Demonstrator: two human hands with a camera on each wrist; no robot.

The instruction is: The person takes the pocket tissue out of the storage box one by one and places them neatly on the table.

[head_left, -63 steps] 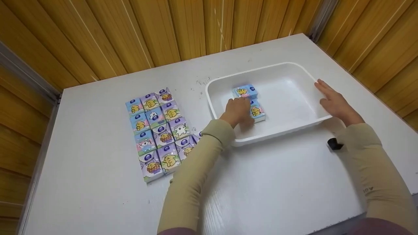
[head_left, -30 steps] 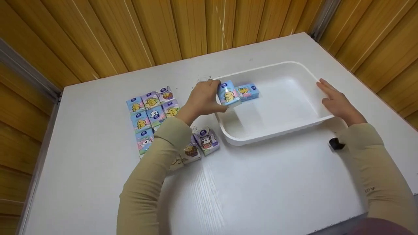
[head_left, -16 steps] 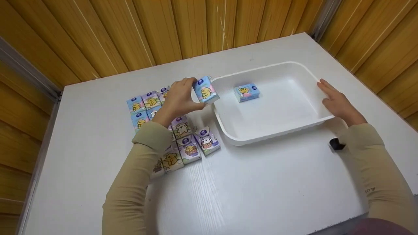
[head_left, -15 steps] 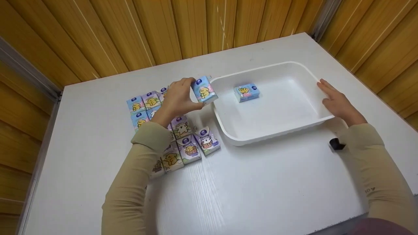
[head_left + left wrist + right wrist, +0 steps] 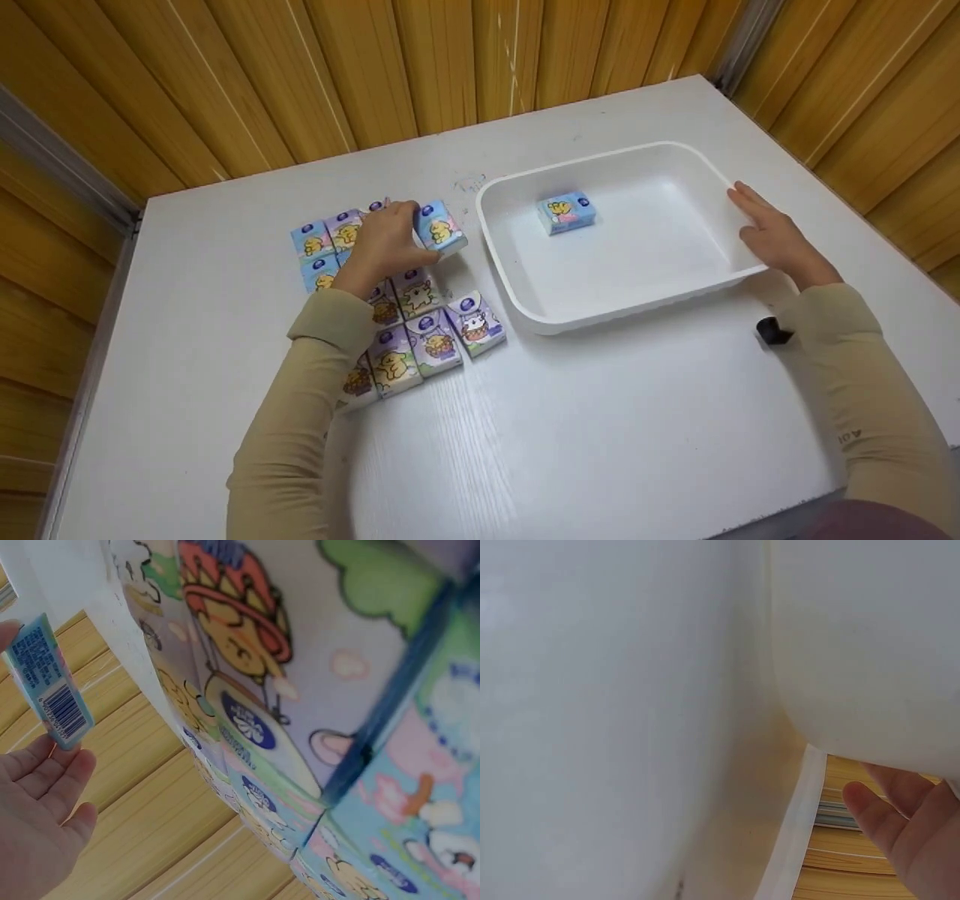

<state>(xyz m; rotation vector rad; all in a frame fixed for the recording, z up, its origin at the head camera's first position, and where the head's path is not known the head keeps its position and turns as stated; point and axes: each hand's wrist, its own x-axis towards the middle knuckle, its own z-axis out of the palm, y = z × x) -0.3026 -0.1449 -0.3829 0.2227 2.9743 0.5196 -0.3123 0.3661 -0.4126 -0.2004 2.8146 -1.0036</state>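
Note:
In the head view my left hand (image 5: 384, 244) pinches a light blue tissue pack (image 5: 441, 227) between thumb and fingers, just right of the rows of packs. The left wrist view shows a barcode on the narrow side of that held pack (image 5: 52, 686). Several purple and blue cartoon tissue packs (image 5: 437, 345) lie in rows on the table, partly hidden by my left hand and forearm. A single blue pack (image 5: 566, 214) lies inside the white plastic tray (image 5: 600, 319). With fingers extended, my right hand (image 5: 780, 241) touches the tray's right rim.
One purple pack (image 5: 475, 322) sits slightly apart at the near right end of the rows. A small black object (image 5: 772, 331) lies beside my right sleeve. Wooden slat walls (image 5: 337, 67) border the white table (image 5: 600, 420) behind and at the sides.
My left hand has lifted the nearer blue tissue pack out of the tray and carried it left over the rim, then lower toward the rows. My right hand stays at the tray's rim.

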